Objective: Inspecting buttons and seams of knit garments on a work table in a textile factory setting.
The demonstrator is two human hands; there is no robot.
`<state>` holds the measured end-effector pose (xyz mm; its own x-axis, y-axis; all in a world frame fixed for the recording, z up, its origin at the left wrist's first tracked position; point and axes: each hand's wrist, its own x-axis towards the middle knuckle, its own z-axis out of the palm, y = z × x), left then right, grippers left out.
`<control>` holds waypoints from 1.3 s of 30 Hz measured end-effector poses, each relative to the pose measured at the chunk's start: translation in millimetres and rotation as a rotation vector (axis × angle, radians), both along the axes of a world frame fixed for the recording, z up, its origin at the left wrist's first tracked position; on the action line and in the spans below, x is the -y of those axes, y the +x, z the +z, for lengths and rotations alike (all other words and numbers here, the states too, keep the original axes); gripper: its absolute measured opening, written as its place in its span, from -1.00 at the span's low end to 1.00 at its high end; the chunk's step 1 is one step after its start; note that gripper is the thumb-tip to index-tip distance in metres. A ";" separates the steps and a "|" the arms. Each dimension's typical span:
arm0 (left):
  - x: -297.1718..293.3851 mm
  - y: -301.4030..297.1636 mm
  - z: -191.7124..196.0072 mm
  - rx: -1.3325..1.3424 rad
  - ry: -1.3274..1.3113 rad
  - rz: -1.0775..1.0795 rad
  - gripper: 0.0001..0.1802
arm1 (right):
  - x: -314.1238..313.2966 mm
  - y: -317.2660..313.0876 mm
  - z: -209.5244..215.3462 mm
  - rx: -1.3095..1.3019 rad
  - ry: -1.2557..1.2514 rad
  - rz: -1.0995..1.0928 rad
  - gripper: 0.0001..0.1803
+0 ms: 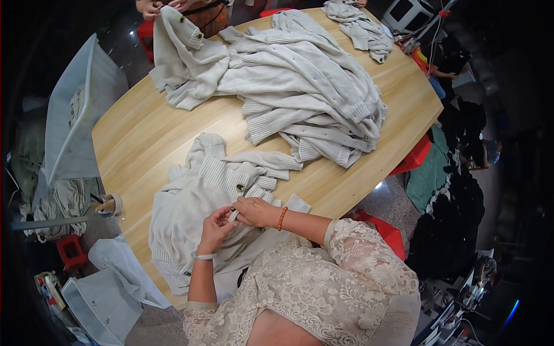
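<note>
A light grey knitted cardigan (pixel 184 216) lies bunched on the near part of the table, its ribbed edges and sleeves folded over one another. My left hand (pixel 216 230) is closed, fingers pinching a small fold of its knit edge. Right beside it, my right hand (pixel 254 211) comes in from the right and grips the same fold, the fingertips almost meeting. What lies between the fingertips is mostly hidden. Just above my hands a dark button (pixel 240 187) shows on the cardigan.
A large heap of grey cardigans (pixel 300 81) covers the table's far middle. Across the table, another person's hands (pixel 158 8) hold a grey garment (pixel 187 52). White plastic bins (pixel 86 115) stand off the left edge; red stools (pixel 72 252) and dark fabric piles (pixel 450 225) surround the wooden table (pixel 135 141).
</note>
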<state>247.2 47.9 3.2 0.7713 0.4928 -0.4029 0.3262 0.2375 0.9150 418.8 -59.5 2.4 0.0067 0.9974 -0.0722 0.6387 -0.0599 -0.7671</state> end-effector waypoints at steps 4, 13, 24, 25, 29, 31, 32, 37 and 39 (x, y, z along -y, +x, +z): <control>8.0 -6.8 -14.0 -0.029 0.251 0.012 -0.67 | -1.6 -2.0 2.6 -0.075 -0.072 0.006 -0.77; 23.4 -12.4 -8.7 -0.068 0.517 0.117 -0.84 | 1.8 -15.9 -16.8 -0.175 0.020 -0.040 -0.82; 13.8 -11.8 -3.3 -0.034 0.387 0.113 -0.87 | -1.3 -6.2 -1.4 -0.232 0.156 0.048 -0.87; 12.2 -14.3 -0.7 -0.024 0.341 0.102 -0.86 | -0.6 -6.0 1.7 -0.263 0.157 0.071 -0.85; 7.4 -26.4 6.3 -0.038 0.549 0.008 -0.82 | 10.4 -3.3 12.3 -0.185 -0.064 0.098 -0.81; 6.0 -36.7 10.2 -0.145 0.732 -0.016 -0.78 | 17.0 0.9 10.9 -0.068 -0.141 0.107 -0.78; 4.5 -39.6 13.1 -0.245 0.916 -0.045 -0.74 | 21.6 4.0 4.5 0.039 -0.128 0.102 -0.79; 5.3 -34.6 19.2 -0.390 1.103 -0.059 -0.72 | 37.8 7.7 -10.4 0.148 -0.106 0.060 -0.81; 3.9 -20.7 30.2 -0.337 1.119 -0.153 -0.71 | 38.6 7.6 -12.6 0.118 -0.120 0.031 -0.81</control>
<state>226.5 44.0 33.4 0.7901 0.6129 -0.0001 0.5470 -0.7051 0.4512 426.4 -98.1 -10.2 -0.0088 0.9814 -0.1917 0.7268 -0.1254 -0.6753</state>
